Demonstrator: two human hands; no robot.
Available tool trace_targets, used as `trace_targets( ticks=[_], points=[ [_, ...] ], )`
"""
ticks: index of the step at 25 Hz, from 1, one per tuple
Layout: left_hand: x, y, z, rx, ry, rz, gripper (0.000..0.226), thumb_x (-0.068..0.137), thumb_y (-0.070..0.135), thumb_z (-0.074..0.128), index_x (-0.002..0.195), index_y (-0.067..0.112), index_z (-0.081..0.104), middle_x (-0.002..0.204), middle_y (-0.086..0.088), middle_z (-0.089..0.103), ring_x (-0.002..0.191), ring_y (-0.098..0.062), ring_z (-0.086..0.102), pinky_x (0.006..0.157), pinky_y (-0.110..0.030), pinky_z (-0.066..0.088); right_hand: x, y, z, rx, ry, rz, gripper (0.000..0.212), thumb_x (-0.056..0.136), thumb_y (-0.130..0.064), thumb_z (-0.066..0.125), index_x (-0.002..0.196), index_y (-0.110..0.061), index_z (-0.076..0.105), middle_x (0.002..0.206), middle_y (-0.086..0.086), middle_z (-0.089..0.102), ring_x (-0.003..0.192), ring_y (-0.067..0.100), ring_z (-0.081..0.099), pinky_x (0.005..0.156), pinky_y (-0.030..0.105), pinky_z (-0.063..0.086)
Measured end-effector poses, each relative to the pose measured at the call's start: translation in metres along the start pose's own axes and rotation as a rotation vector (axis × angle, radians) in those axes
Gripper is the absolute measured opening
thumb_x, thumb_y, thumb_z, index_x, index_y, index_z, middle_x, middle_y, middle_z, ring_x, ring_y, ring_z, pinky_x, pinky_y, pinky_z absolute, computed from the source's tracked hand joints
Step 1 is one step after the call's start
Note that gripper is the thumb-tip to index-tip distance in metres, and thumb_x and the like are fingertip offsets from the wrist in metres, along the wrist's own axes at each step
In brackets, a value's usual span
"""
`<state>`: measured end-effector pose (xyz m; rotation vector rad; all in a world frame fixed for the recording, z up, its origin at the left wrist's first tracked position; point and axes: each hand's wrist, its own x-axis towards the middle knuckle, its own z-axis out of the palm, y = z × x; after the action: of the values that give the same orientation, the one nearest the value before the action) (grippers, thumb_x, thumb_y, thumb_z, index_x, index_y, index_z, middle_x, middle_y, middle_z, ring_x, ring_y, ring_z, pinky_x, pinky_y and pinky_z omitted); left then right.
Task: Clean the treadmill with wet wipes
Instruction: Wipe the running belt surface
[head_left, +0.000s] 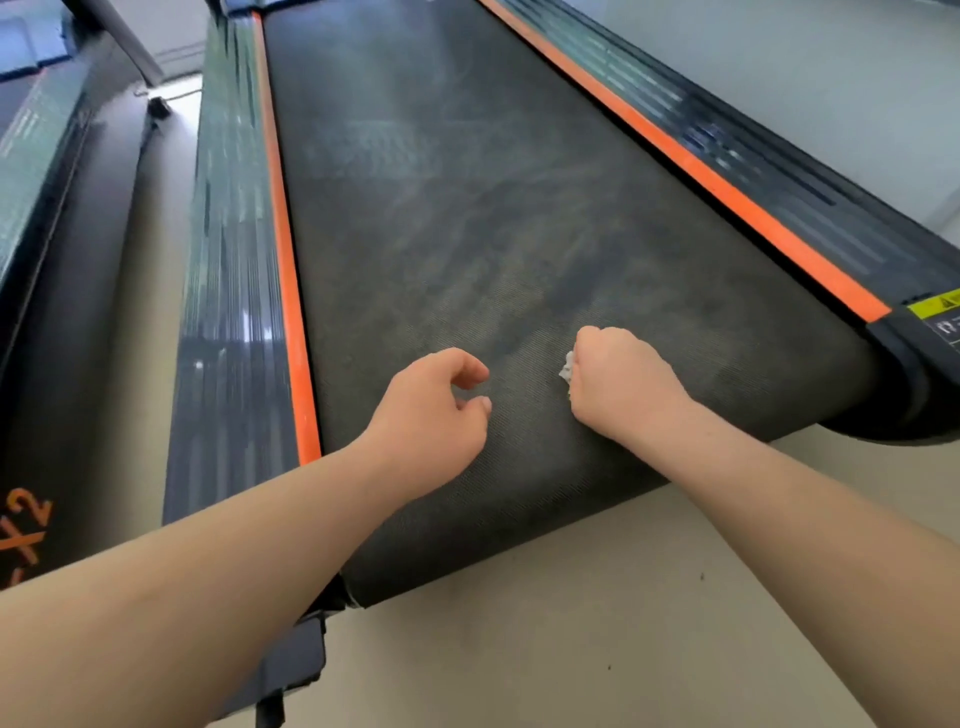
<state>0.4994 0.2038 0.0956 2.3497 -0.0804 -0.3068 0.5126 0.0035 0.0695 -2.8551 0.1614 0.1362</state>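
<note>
While my right hand (618, 384) is balling the wet wipe (567, 370) tight in its grip to scrub the treadmill belt (467, 208) near its rear end, my left hand (436, 415) is hovering beside it, loosely curled, holding nothing.

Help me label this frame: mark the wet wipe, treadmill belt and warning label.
wet wipe (567, 368): head view, white corner showing.
treadmill belt (467, 218): head view, bare middle.
warning label (932, 307): head view, yellow part.

Wipe (567, 368) mostly hidden in right hand (621, 387), warning label (937, 312) cut by edge
</note>
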Motion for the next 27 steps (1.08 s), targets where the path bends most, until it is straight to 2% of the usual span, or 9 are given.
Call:
trace_targets(
  ticks=[3, 7, 10, 14, 16, 19, 21, 23, 27],
  points=[
    [0.000, -0.009, -0.015, 0.018, 0.008, 0.022, 0.023, 0.095, 0.024, 0.065, 0.116, 0.034, 0.062, 0.091, 0.009, 0.067, 0.072, -0.005, 0.064, 0.065, -0.017, 0.045, 0.008, -0.035, 0.010, -0.044, 0.027, 0.051, 0.025, 0.091, -0.011, 0.064, 0.089, -0.012, 0.039, 0.098, 0.008, 0.051, 0.097, 0.033, 0.059, 0.072, 0.035, 0.039],
    [0.004, -0.027, -0.038, 0.038, 0.095, 0.016, 0.022, 0.095, 0.021, 0.065, 0.113, 0.034, 0.064, 0.091, 0.011, 0.066, 0.063, -0.001, 0.061, 0.060, -0.014, 0.043, 0.022, -0.069, 0.007, 0.038, -0.119, -0.037, 0.033, 0.091, -0.015, 0.065, 0.071, -0.017, 0.039, 0.075, 0.000, 0.040, 0.080, 0.028, 0.052, 0.070, 0.035, 0.045],
    [0.001, -0.044, -0.039, 0.055, 0.063, -0.025, 0.025, 0.095, 0.018, 0.064, 0.115, 0.032, 0.064, 0.088, 0.007, 0.069, 0.067, -0.003, 0.063, 0.055, -0.008, 0.043, 0.014, -0.066, 0.011, 0.025, -0.147, -0.221, 0.006, 0.090, -0.015, 0.063, 0.086, -0.014, 0.058, 0.088, 0.004, 0.058, 0.089, 0.028, 0.061, 0.074, 0.037, 0.053],
    [-0.001, -0.053, -0.041, 0.118, 0.049, 0.005, 0.027, 0.094, 0.014, 0.063, 0.117, 0.028, 0.064, 0.092, 0.009, 0.066, 0.079, -0.001, 0.060, 0.072, -0.020, 0.047, -0.003, -0.047, 0.024, -0.058, -0.099, -0.538, 0.017, 0.088, -0.011, 0.062, 0.105, -0.015, 0.059, 0.107, 0.003, 0.056, 0.098, 0.024, 0.057, 0.079, 0.040, 0.053],
    [-0.002, -0.053, -0.042, 0.100, 0.089, 0.034, 0.027, 0.093, 0.013, 0.063, 0.116, 0.026, 0.065, 0.095, 0.010, 0.063, 0.081, -0.002, 0.060, 0.080, -0.028, 0.050, 0.015, -0.017, 0.017, -0.152, 0.001, -0.431, 0.016, 0.085, -0.011, 0.061, 0.099, -0.019, 0.062, 0.105, 0.002, 0.060, 0.100, 0.026, 0.061, 0.077, 0.038, 0.054],
    [-0.005, -0.049, -0.038, 0.108, 0.088, 0.091, 0.027, 0.093, 0.012, 0.063, 0.117, 0.024, 0.065, 0.091, 0.012, 0.061, 0.077, 0.000, 0.058, 0.076, -0.021, 0.045, 0.040, 0.037, -0.005, -0.160, 0.156, 0.105, 0.010, 0.089, -0.021, 0.058, 0.100, -0.021, 0.057, 0.105, 0.003, 0.065, 0.102, 0.031, 0.065, 0.072, 0.035, 0.045],
    [-0.010, -0.045, -0.034, 0.118, 0.077, 0.134, 0.028, 0.094, 0.011, 0.062, 0.119, 0.023, 0.065, 0.092, 0.014, 0.058, 0.078, -0.001, 0.056, 0.078, -0.019, 0.041, 0.037, 0.043, 0.000, -0.234, 0.135, 0.173, 0.015, 0.095, -0.024, 0.055, 0.105, -0.015, 0.049, 0.110, 0.008, 0.066, 0.102, 0.035, 0.064, 0.071, 0.037, 0.039],
    [-0.012, -0.043, -0.032, 0.123, 0.094, 0.174, 0.029, 0.094, 0.010, 0.060, 0.120, 0.022, 0.065, 0.093, 0.016, 0.054, 0.082, -0.003, 0.055, 0.083, -0.021, 0.040, 0.028, 0.014, 0.003, -0.261, 0.084, 0.051, 0.018, 0.093, -0.022, 0.056, 0.101, -0.016, 0.041, 0.108, 0.009, 0.067, 0.101, 0.036, 0.066, 0.070, 0.038, 0.040],
    [-0.012, -0.041, -0.030, 0.171, 0.066, 0.190, 0.032, 0.094, 0.009, 0.060, 0.123, 0.023, 0.065, 0.094, 0.019, 0.054, 0.083, -0.002, 0.053, 0.083, -0.020, 0.040, -0.003, -0.042, 0.020, -0.293, -0.097, -0.394, 0.028, 0.089, -0.016, 0.058, 0.097, -0.021, 0.031, 0.104, 0.004, 0.065, 0.098, 0.031, 0.066, 0.068, 0.036, 0.041]
  ],
)
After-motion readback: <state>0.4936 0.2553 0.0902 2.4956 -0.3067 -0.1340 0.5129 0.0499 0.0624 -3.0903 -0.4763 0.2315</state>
